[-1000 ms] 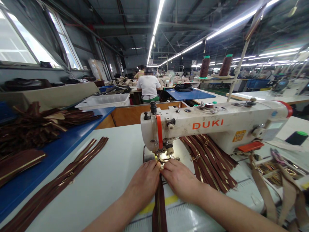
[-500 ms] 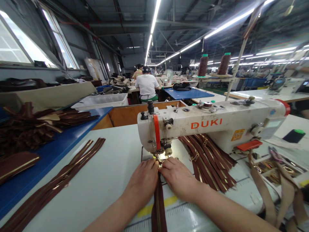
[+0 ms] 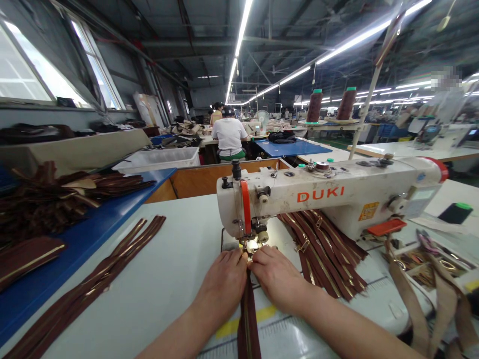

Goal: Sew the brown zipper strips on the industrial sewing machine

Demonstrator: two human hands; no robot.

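Note:
A brown zipper strip (image 3: pixel 247 319) with a gold-toned line of teeth runs from the bottom edge up to the needle area of a white sewing machine (image 3: pixel 277 192). My left hand (image 3: pixel 227 274) grips the strip from the left, fingers curled just in front of the presser foot. From the right, my right hand (image 3: pixel 275 274) pinches the same strip close to the lit needle plate. The strip's far end is hidden by my fingers. Several brown zippers (image 3: pixel 324 254) with gold pulls lie under the machine arm, and long zipper strips (image 3: pixel 108 269) stretch across the table at left.
A blue table (image 3: pixel 84 234) at left carries a heap of brown zipper pieces (image 3: pixel 41 199). At right stand a parts tray (image 3: pixel 426 271), hanging beige straps (image 3: pixel 441 304) and a black thread cone (image 3: pixel 454 213). Ahead, a person in a white shirt (image 3: pixel 229 134) sits facing away.
Both hands stay at the needle with the zipper strip between them. The whole view has shifted slightly; a blurred figure now shows at the far right.

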